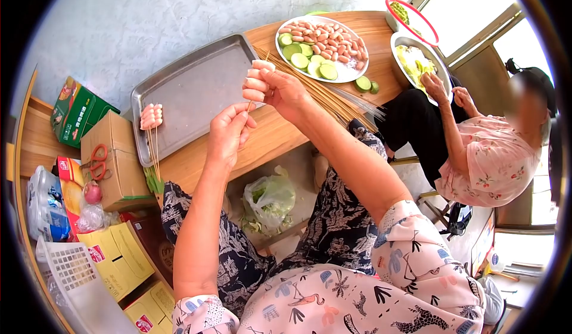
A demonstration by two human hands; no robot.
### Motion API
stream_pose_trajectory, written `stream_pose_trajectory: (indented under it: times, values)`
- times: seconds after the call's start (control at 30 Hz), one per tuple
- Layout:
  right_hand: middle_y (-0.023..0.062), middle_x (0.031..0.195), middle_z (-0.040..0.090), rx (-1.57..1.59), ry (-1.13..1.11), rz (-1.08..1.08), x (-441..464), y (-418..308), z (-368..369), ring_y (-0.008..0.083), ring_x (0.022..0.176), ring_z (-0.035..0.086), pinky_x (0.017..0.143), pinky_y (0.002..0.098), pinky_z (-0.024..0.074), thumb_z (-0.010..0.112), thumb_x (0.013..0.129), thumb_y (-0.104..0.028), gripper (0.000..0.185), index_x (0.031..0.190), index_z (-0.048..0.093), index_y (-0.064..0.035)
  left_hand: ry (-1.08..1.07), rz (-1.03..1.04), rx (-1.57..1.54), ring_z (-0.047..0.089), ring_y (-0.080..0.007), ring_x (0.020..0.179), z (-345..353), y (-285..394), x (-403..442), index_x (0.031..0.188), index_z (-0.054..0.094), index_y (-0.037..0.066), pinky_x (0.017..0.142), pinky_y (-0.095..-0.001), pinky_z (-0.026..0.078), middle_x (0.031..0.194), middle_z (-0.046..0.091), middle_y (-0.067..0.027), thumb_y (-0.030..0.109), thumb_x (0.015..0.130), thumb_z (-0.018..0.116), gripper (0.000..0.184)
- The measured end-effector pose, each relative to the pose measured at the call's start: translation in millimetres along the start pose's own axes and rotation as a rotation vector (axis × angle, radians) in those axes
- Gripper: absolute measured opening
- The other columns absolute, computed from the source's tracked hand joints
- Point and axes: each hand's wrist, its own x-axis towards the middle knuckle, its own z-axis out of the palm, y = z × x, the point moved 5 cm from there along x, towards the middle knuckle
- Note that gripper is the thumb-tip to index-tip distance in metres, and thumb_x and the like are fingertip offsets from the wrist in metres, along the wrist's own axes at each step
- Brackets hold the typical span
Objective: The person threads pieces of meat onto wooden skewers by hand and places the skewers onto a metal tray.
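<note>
My left hand (229,132) pinches the lower part of a thin wooden skewer (249,106). Just above it, my right hand (283,92) has its fingers closed on several pink sausage pieces (256,85) threaded on that skewer, whose tip shows above them. Left of my hands lies a grey metal tray (190,84), with finished-looking skewers of pink sausage (151,117) at its left end. Beyond my right hand, a white plate (351,75) holds small sausages (330,39) and green cucumber slices (300,60). A bundle of bare skewers (322,98) lies in front of the plate.
At the right sits a person (485,155) in a pink floral top, hands over a bowl (396,45) of leafy vegetables. A red-rimmed basket (426,21) stands behind. Boxes (122,155), red scissors (98,162) and a white crate (77,280) are at left; a plastic bag (271,197) lies below.
</note>
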Motion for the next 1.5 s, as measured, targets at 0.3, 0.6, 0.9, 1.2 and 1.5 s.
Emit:
stream_pose_trajectory:
  times: [0.3, 0.6, 0.9, 1.2, 1.5]
  values:
    - [-0.0015, 0.090, 0.057, 0.058, 0.090, -0.064, 4, 4, 7, 0.0105, 0.079, 0.057, 0.076, 0.0296, 0.0502, 0.050, 0.095, -0.017, 0.019, 0.112, 0.050, -0.0084, 0.039, -0.001, -0.015, 0.036, -0.0026, 0.046, 1, -1, 2, 0.108, 0.060, 0.002, 0.039, -0.0170, 0.023, 0.074, 0.056, -0.0015, 0.009, 0.093, 0.048, 0.020]
    - [0.0087, 0.101, 0.060, -0.049, 0.120, 0.093, 1, 31, 21, 0.0227, 0.093, 0.063, 0.083, 0.0368, 0.0502, 0.059, 0.089, -0.020, 0.035, 0.118, 0.044, -0.0072, 0.124, 0.035, -0.032, 0.036, -0.0030, 0.046, 1, -4, 1, 0.109, 0.061, 0.003, 0.039, -0.0173, 0.023, 0.075, 0.055, -0.0013, 0.007, 0.093, 0.047, 0.022]
    - [0.0133, 0.097, 0.061, 0.003, 0.199, -0.008, 3, 29, 22, 0.0237, 0.088, 0.065, 0.076, 0.0321, 0.0540, 0.060, 0.086, -0.018, 0.025, 0.105, 0.053, -0.0036, 0.113, 0.081, -0.048, 0.035, -0.0028, 0.045, 6, -9, 7, 0.110, 0.060, 0.002, 0.038, -0.0169, 0.023, 0.075, 0.055, -0.0015, 0.006, 0.093, 0.047, 0.022]
    - [0.0131, 0.095, 0.063, 0.011, 0.283, -0.005, 2, 30, 21, 0.0236, 0.085, 0.066, 0.075, 0.0343, 0.0539, 0.056, 0.090, -0.021, 0.020, 0.100, 0.053, -0.0051, 0.111, 0.085, -0.044, 0.035, -0.0026, 0.045, 10, -6, 6, 0.110, 0.060, 0.002, 0.038, -0.0171, 0.023, 0.075, 0.056, -0.0007, 0.007, 0.094, 0.046, 0.022]
    - [0.0121, 0.089, 0.064, 0.031, 0.350, 0.022, 2, 29, 23, 0.0236, 0.077, 0.066, 0.064, 0.0355, 0.0544, 0.054, 0.091, -0.023, 0.018, 0.104, 0.052, -0.0121, 0.120, 0.094, -0.019, 0.035, -0.0024, 0.044, 10, -8, 7, 0.110, 0.060, 0.002, 0.037, -0.0171, 0.023, 0.075, 0.056, -0.0008, 0.006, 0.094, 0.046, 0.022]
